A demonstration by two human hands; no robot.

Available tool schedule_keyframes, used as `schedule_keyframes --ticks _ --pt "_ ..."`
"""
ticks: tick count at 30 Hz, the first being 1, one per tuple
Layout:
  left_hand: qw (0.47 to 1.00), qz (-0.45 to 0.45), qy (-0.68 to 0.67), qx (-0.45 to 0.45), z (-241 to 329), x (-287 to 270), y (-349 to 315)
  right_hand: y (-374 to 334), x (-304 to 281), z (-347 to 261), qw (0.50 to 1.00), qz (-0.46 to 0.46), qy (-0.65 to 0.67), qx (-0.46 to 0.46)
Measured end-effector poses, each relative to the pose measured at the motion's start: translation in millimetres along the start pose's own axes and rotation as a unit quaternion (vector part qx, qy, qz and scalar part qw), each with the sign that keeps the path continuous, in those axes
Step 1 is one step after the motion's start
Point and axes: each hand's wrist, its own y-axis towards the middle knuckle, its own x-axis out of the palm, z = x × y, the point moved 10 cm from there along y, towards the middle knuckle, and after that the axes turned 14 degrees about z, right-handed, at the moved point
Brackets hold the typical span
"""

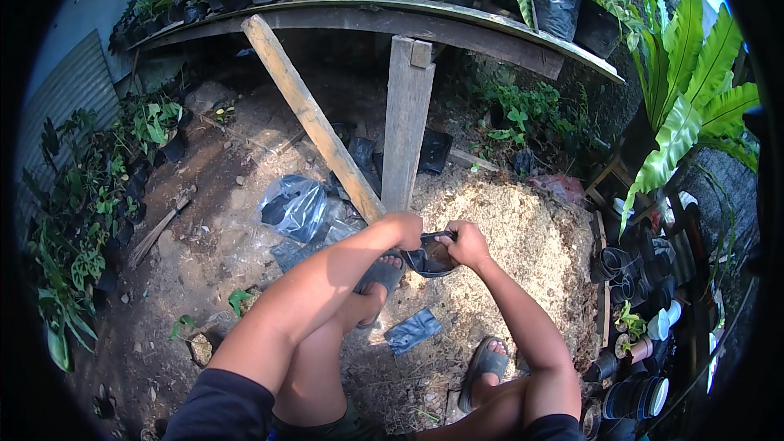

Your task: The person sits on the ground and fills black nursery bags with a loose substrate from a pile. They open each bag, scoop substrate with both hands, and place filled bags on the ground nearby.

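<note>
Between my hands is a black plastic plant bag, its mouth facing up and some brown material showing inside. My left hand is closed on the bag's left rim, the fingertips partly hidden. On the opposite side, my right hand pinches the rim with thumb and fingers. A flat, empty-looking black plastic bag lies on the ground between my feet. Left of my hands, a clear plastic bag with black sheets in it rests on the soil.
A pale heap of husk-like material spreads to the right. Ahead, a grey wooden post and a slanted plank stand under a shelf of potted plants. Black pots crowd the right, leafy plants the left.
</note>
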Motion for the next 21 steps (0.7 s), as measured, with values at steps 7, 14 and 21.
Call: schedule_keyframes --ticks 7,14,21 --pt "0.995 0.095 0.022 -0.021 -3.7 -28.1 -10.0 2.2 -0.5 14.7 0.998 0.018 0.027 0.044" --pt "0.968 0.245 -0.043 0.042 9.0 -57.4 -19.4 -0.8 -1.6 14.1 0.996 -0.019 0.06 0.06" --pt "0.966 0.254 -0.038 -0.035 -9.3 -58.5 -10.1 1.9 -9.6 11.2 0.993 0.057 0.096 0.042"
